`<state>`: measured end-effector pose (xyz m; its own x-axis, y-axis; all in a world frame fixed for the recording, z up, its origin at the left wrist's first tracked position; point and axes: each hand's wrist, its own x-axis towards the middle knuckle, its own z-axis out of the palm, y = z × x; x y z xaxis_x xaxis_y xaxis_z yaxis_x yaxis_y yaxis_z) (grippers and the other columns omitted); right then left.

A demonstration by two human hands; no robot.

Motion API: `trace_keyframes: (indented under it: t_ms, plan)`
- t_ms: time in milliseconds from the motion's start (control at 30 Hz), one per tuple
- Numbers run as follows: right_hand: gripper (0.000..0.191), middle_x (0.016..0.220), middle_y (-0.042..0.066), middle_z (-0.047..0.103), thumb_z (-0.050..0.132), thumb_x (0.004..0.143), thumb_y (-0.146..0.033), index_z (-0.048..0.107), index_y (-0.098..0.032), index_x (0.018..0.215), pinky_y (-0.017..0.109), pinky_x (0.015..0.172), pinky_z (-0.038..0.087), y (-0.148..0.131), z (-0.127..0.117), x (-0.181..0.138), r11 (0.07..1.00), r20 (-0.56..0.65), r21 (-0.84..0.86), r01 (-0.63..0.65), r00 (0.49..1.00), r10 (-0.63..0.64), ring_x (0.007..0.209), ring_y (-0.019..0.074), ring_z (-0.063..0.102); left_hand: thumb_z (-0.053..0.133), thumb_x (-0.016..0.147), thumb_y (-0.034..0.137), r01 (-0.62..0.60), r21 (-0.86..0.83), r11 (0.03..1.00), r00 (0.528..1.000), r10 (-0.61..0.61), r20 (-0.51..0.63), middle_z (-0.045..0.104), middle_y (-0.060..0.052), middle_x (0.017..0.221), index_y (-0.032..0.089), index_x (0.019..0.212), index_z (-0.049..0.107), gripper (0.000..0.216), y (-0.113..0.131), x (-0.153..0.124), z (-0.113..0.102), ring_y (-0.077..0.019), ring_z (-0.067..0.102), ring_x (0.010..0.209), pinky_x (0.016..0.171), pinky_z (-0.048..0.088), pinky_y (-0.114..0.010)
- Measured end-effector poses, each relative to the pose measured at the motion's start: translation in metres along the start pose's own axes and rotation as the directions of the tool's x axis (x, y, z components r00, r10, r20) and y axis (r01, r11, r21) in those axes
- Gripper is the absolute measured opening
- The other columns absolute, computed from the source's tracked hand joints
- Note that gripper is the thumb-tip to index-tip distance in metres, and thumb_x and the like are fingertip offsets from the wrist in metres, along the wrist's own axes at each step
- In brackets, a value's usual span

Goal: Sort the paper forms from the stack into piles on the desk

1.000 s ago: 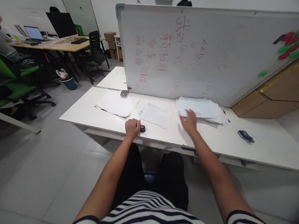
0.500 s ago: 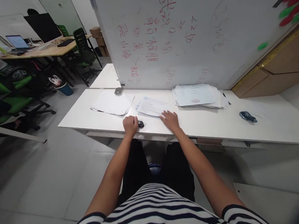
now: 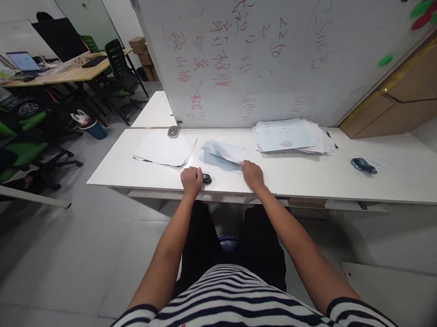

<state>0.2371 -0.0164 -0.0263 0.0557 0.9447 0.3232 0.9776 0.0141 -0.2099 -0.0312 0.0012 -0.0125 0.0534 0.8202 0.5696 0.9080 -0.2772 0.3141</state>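
Observation:
My left hand (image 3: 192,179) rests as a closed fist on the front edge of the white table (image 3: 314,178), wrapped on a small black object (image 3: 206,178) that sticks out on its right. My right hand (image 3: 253,172) pinches the near corner of a printed sheet (image 3: 221,154), which is lifted and curled up off the table. A thick stack of papers (image 3: 290,138) lies to the right of that, against the whiteboard (image 3: 271,48).
More loose sheets (image 3: 164,149) lie at the left, with a small silver object (image 3: 173,131) behind them. A dark blue object (image 3: 363,165) sits at the right. Green chairs, a desk with a laptop and another person's arm are at the far left.
My right hand came back from the thick stack to the middle sheet, took its near corner and raised it off the table. My left hand stayed put.

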Motion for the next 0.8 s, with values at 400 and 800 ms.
trace_keyframes:
  t_ms: [400, 800]
  plan:
    - [0.044, 0.097, 0.012, 0.066, 0.027, 0.095, -0.044, 0.057, -0.016, 0.111, 0.033, 0.072, 0.041, -0.002, -0.042, -0.014, 0.893, -0.032, 0.42, -0.162, 0.981, 0.193, 0.087, 0.0258, 0.058, 0.035, 0.094, 0.032, 0.005, 0.0, 1.0, 1.0, -0.005, -0.011, 0.056, -0.007, 0.07, 0.02, 0.064, 0.051, 0.036, 0.0, -0.001, 0.0, -0.0209, 0.049, 0.076, 0.07, 0.027, -0.035]
    - [0.034, 0.072, -0.001, 0.058, 0.048, 0.087, -0.055, 0.059, -0.023, 0.088, 0.027, 0.065, 0.04, -0.01, -0.178, -0.085, 0.607, 0.161, 0.776, -0.174, 0.984, 0.076, 0.068, 0.0164, 0.052, 0.038, 0.091, 0.048, 0.014, -0.391, 0.92, 1.0, -0.012, 0.007, 0.057, -0.012, 0.122, 0.021, 0.113, 0.057, 0.039, 0.023, 0.003, -0.039, -0.0263, 0.044, 0.121, 0.104, 0.026, -0.044]
